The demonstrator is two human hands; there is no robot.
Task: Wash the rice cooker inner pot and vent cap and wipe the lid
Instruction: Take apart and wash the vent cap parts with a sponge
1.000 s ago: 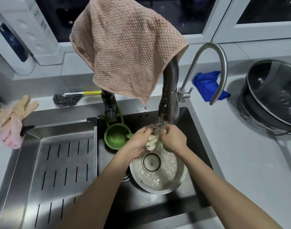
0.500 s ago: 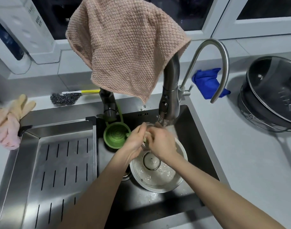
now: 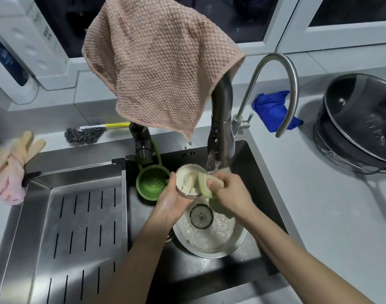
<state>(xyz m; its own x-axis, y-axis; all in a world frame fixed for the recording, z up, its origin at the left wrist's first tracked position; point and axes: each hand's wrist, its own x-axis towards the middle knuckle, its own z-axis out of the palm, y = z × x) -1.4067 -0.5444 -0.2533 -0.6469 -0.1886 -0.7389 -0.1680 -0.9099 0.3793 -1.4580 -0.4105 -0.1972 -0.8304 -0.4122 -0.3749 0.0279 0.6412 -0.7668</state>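
Since prev frame vent cap (image 3: 186, 180) now tilted up w/ inside facing cam. L hand (image 3: 171, 206) grips its rim, R hand (image 3: 232, 194) pinches green-edged sponge (image 3: 206, 187) against its right edge, under tap stream (image 3: 211, 165), above sink (image 3: 254, 170).

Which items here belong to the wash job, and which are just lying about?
Job: left hand holding the vent cap; right hand gripping the green-edged sponge; running tap; soapy metal dish in the sink; black inner pot on the wire rack, probably.
Lying about: pink cloth over the tap; blue cloth; steel scourer; green strainer; gloves.
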